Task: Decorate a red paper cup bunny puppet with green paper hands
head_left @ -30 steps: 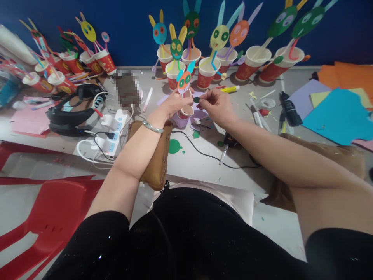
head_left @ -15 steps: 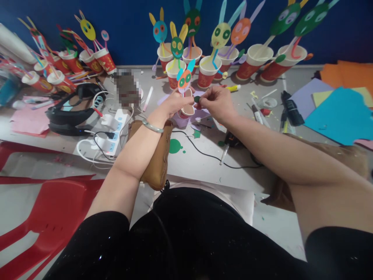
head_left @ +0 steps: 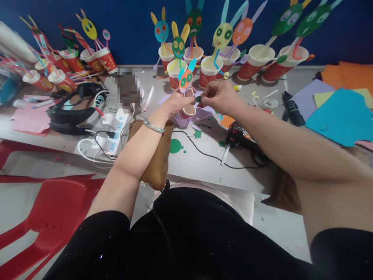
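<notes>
My left hand point(head_left: 175, 102) is closed around a paper cup point(head_left: 188, 110), whose near part shows below the fingers. Above the cup stands an orange paper rabbit face point(head_left: 185, 80) with green eyes and blue ears. Just right of the cup, my right hand point(head_left: 220, 95) pinches a small dark green paper piece point(head_left: 198, 99) between thumb and fingertips. The piece is close to the left fingers; whether it touches anything there I cannot tell. Under my right forearm lies a black glue gun point(head_left: 236, 136) with a clear glue stick. Purple paper point(head_left: 182, 121) lies beneath the cup.
Finished rabbit cups, such as one with a pale yellow face point(head_left: 222, 35), stand along the blue wall. A power strip point(head_left: 118, 130), a black headset point(head_left: 62, 116) and a brown pouch point(head_left: 157, 163) lie left. Coloured sheets point(head_left: 340, 116) lie right. A black cord point(head_left: 201, 149) crosses the table.
My right forearm has shifted up, uncovering more of the glue gun and an orange paper scrap and covering some markers. Both hands keep their grips; the whole view has shifted slightly.
</notes>
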### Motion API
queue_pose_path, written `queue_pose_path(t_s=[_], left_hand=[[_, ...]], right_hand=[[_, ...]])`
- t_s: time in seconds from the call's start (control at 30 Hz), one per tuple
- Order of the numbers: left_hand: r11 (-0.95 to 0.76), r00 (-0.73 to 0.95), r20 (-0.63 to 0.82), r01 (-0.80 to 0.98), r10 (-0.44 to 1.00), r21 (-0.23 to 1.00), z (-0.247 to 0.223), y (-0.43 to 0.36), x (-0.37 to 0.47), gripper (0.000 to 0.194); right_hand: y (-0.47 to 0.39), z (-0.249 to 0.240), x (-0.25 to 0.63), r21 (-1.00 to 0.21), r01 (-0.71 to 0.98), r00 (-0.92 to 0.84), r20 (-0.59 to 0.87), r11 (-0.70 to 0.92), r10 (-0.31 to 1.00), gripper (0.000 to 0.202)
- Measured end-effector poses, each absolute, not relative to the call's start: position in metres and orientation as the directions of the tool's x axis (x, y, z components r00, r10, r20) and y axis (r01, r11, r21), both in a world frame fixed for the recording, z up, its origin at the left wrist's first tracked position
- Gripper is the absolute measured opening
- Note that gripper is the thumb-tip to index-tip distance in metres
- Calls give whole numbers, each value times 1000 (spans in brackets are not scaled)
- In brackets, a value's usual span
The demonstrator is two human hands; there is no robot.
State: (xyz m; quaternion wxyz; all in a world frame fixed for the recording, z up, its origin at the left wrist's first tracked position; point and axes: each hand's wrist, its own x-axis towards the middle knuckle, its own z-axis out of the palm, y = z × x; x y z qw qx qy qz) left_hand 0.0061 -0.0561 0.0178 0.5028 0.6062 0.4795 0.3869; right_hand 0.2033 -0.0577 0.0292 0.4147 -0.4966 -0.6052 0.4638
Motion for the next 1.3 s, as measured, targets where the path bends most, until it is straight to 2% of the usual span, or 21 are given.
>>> queue_pose_path(t_s=[0.13, 0.3, 0.4, 0.6, 0.83, 0.93, 1.17, 1.3], left_hand=[[-41, 248, -5, 179, 969, 983, 18, -57, 8, 22], [5, 205, -41, 175, 978, 985, 19, -59, 12, 25], [6, 181, -36, 160, 983, 987, 19, -60, 12, 27], [3, 201, -29, 125, 979, 992, 14, -59, 11, 26], [29, 204, -52, 118, 978, 993, 10, -55, 11, 27], [41, 198, -69, 141, 978, 989, 13, -56, 10, 27], [67, 234, -100, 143, 967, 987, 19, -61, 5, 31], [54, 234, -83, 126, 969, 991, 17, -61, 5, 30]], right_hand=[[-56, 31, 204, -962, 262, -166, 32, 76, 986, 42], [-54, 26, 204, -988, 135, -130, 51, 69, 990, 48], [-55, 27, 205, -989, 125, -152, 54, 74, 987, 46], [-57, 26, 204, -949, 281, -189, 93, 145, 978, 38], [-50, 12, 208, -960, 217, -178, 141, 179, 974, 36], [-52, 13, 212, -956, 236, -190, 127, 171, 973, 36], [-60, 22, 219, -904, 403, -240, 46, 142, 970, 28], [-60, 22, 216, -903, 405, -266, 35, 144, 963, 22]])
